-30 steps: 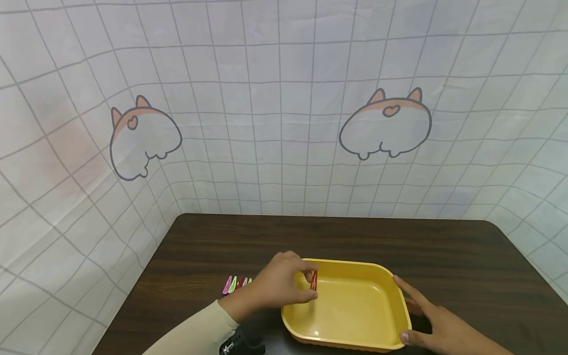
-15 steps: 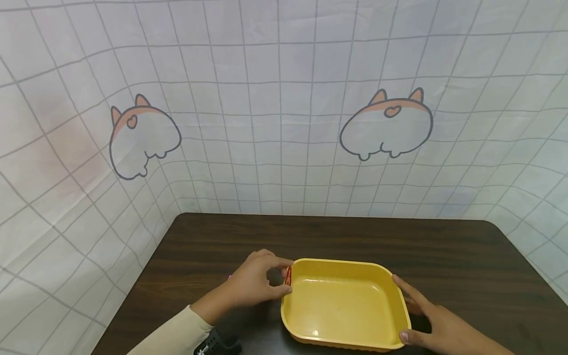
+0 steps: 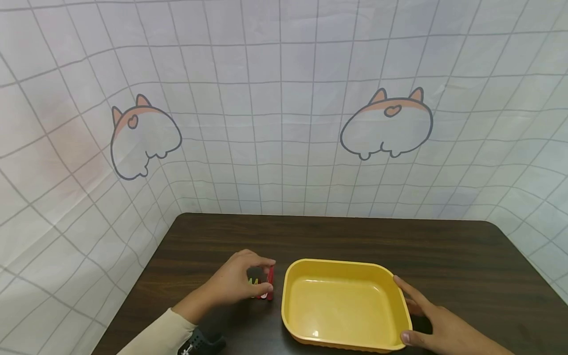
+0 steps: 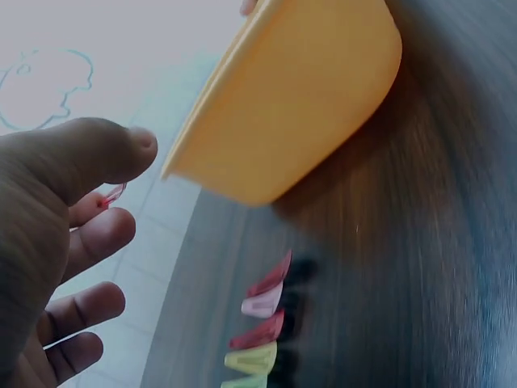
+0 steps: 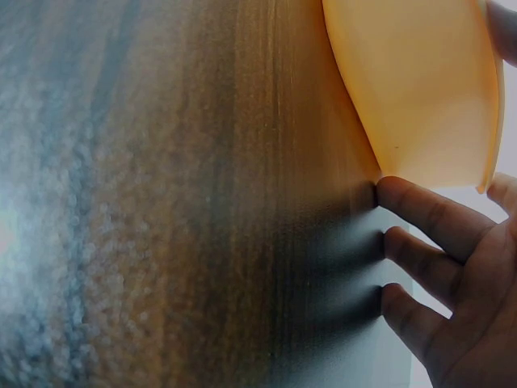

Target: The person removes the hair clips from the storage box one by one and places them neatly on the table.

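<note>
My left hand pinches a red hair clip between thumb and index finger, left of the yellow plastic tub. In the left wrist view only a sliver of that clip shows beyond the thumb. Beneath this hand, a row of clips lies on the table: a red clip, a pink clip, another red clip, a yellow clip and a green clip. My right hand rests against the tub's right end, thumb and index finger on the rim, other fingertips down by the table.
The dark wood-grain table extends behind and to both sides of the tub. A white grid-patterned cloth hangs along the back and sides. A black strap sits at the left wrist below the cream sleeve.
My left hand has moved left with the red hair clip, from over the tub past its left rim to the row of clips. The right hand and the tub have stayed put.
</note>
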Tool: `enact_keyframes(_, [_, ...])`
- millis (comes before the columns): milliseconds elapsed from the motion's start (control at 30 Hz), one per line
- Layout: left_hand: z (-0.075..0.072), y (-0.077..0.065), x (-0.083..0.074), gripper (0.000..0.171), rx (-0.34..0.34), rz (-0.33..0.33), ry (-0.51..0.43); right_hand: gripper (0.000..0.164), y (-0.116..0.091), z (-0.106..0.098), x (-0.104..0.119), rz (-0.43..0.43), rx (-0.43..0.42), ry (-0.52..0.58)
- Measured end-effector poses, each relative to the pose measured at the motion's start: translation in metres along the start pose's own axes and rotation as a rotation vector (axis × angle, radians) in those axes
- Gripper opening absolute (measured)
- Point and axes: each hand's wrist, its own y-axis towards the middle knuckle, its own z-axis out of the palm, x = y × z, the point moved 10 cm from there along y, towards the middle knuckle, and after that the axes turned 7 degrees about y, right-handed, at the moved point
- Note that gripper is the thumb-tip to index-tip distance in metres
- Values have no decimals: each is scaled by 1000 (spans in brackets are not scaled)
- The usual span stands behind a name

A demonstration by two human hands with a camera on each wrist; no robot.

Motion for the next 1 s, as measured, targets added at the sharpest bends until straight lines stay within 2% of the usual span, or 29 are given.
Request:
enact_keyframes(167, [-4, -7, 12, 49, -18, 12, 10, 96, 0, -1, -1, 3, -7, 0])
enact_keyframes(367, [-8, -15, 28, 49, -35, 22, 64, 97, 0, -1, -2, 2, -9, -6])
enact_keyframes(500, [-9, -20, 39, 48, -29, 24, 82, 97, -1, -1, 0, -7, -8, 3])
enact_keyframes(1000, [-13, -40, 81, 50, 17, -73, 61, 96, 0, -2, -4, 20, -7, 25])
